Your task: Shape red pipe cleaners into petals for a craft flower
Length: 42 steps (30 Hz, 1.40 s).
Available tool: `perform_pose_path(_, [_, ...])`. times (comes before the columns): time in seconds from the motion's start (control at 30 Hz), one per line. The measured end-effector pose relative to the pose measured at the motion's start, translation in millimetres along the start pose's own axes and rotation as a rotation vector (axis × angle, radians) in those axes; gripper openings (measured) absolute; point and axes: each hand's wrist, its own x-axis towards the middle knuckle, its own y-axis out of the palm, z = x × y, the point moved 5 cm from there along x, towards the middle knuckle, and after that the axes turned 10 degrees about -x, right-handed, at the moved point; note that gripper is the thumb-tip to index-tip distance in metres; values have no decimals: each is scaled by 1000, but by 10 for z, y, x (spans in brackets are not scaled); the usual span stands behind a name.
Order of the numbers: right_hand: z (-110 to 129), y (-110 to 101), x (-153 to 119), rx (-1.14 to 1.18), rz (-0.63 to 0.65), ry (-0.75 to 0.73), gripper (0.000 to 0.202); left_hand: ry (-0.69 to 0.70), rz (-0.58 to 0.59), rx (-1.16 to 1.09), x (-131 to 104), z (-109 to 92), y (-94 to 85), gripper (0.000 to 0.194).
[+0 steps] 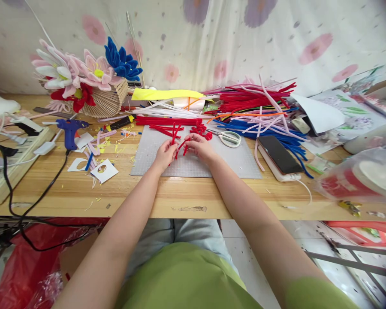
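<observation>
- Left of fingers: flowers (98, 74), look finished.
- Left hand (166, 157): fingers pinching red stems (174, 132), joining unclear.
- Beyond fingers: red strips (167, 121), straight, loose.
- Right hand (201, 148): fingers grasping bent red stem (181, 146).
- Just beyond: red curls (208, 136), shaped.

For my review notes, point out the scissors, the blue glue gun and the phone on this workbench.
Scissors (237, 140), head view: on the white handle loop.
Blue glue gun (70, 136), head view: on the handle.
Phone (280, 155), head view: on the dark screen.
</observation>
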Motion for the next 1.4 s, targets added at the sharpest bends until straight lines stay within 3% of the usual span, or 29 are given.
perform_pose_path(0.13, [-18,-297,71,136,-303,-48,16,-117,54,6,-30,-23,31,16])
perform_pose_path(0.23, [-29,-406,84,239,-383,-60,15,-157,47,20,-27,-22,16,16])
perform_pose_path(0.6, [-2,-348,73,314,-348,-100,17,-175,125,30,-65,-44,52,22])
perform_pose_path(0.8, [-34,-185,57,186,-134,-62,22,-169,147,26,-43,-14,43,25])
perform_pose_path(0.97, [-46,-50,41,148,-52,-91,24,-153,151,66,-32,3,55,23])
perform_pose_path(1.2, [11,-264,54,255,-249,-65,18,-154,212,68,-82,-39,90,26])
perform_pose_path(1.4, [-39,-235,77,232,-182,-35,18,-144,239,78,-76,-30,86,27])
